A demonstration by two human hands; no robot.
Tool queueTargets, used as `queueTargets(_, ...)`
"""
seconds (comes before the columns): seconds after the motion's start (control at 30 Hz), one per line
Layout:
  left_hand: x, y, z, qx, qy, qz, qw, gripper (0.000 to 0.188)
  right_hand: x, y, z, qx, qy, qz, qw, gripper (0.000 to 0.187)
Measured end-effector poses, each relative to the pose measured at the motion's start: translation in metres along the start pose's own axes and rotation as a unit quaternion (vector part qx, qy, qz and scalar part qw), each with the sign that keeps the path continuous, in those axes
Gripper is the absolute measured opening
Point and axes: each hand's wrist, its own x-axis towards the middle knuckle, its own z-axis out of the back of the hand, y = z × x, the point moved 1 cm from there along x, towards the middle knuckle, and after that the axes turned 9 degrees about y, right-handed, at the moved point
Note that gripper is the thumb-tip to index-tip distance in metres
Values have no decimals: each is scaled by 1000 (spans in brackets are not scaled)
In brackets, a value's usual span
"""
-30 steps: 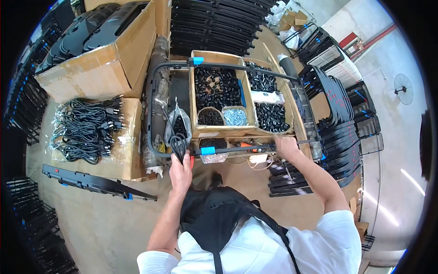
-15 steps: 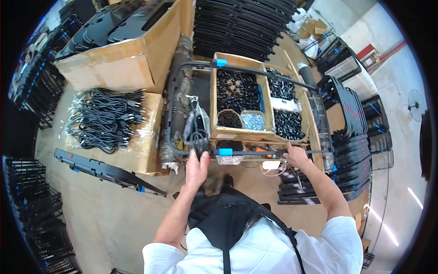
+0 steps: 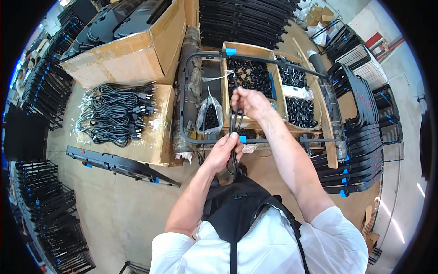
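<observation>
A worker gathers a looped black cord [image 3: 233, 122] at the near-left corner of a wooden tray [image 3: 280, 97]. The left hand [image 3: 224, 150], just in front of the tray, closes round the loops; the right hand [image 3: 251, 104], over the tray's near-left part, appears to pinch the upper strands between thumb and fingers. The cord looks light, supple and hardly fragile, though its smooth loops could slip apart; a grip around the gathered middle seems surest.

Inside the tray, small black parts [image 3: 256, 75] fill the left compartment; on the right, more black pieces [image 3: 292, 73] lie beyond a white box [image 3: 297, 92], with black knobs [image 3: 301, 113] on its near side. Left of the tray are a clear bag [image 3: 201, 121] of dark bits and, farther off, a cardboard box [image 3: 114, 59] holding dark panels [image 3: 98, 29].
</observation>
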Motion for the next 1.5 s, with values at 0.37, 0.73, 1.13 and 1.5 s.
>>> queueTargets(0.37,-34,15,-38,33,52,124,990,31,0,84,72,192,-142,153,959,23)
queueTargets(0.73,-90,74,-22,401,-6,161,902,29,-86,29,54,71,-45,175,981,24)
queueTargets(1.13,-37,-89,-117,675,-197,-297,646,79,-250,-22,35,79,288,28,954,33)
queueTargets(1.5,-25,43,-167,134,-219,-285,924,32,-280,-54,100,-8,337,44,940,35)
